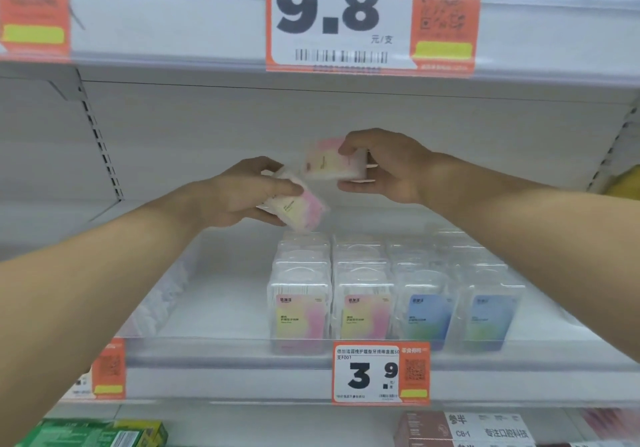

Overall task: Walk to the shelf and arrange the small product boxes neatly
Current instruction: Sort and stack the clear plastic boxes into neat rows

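Head view: my left hand (239, 192) pinches one pink-yellow box (298, 209), tilted; my right hand (384, 169) grips a second box (327, 162) — both held above the shelf (214, 308), probably to join the pink rows (299, 294). Blue rows (457, 294) stand just beside — the clear front lip (207, 346) bars a low approach

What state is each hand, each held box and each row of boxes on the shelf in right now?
Left hand: grips a pink box, tilted.
Left pink box: held above the rows.
Right hand: grips another pink box.
Right pink box: held in the air.
Pink rows: upright, lined up.
Blue rows: upright, lined up.
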{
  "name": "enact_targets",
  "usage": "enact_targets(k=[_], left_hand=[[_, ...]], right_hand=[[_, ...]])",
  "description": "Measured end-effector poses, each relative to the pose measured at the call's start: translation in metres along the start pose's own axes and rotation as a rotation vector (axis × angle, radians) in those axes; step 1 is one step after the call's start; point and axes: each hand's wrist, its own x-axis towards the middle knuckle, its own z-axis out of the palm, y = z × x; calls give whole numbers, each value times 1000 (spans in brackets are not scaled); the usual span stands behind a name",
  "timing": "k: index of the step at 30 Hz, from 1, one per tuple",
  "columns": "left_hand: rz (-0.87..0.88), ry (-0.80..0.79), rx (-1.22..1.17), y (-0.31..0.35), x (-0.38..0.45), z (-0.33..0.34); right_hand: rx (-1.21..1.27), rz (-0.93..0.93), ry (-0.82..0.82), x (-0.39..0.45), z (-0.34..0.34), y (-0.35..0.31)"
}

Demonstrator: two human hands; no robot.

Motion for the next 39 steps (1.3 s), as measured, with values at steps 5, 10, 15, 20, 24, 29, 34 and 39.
enact_targets(k=[5,10,15,20,24,29,34,39], left_hand=[[56,-65,-134,-2,0,-13],[116,-77,-5,9,-1,-17],[257,106,286,29,-4,-23],[111,-66,474,23,-9,-26],[69,-140,536,6,-11,-14],[-57,-279,471,4,-9,1],[-182,-340,406,1,-7,3],[-220,-360,364,-1,-8,11]], right_hand=[[-32,18,-125,6,11,6],[-456,-68,-179,6,10,0],[-819,-215,-102,7,10,-4],[-852,-73,-178,7,5,4],[-933,126,-336,6,1,11],[-954,250,-429,5,-1,15],[-990,218,-463,4,-7,16],[-955,237,-474,1,-11,14]])
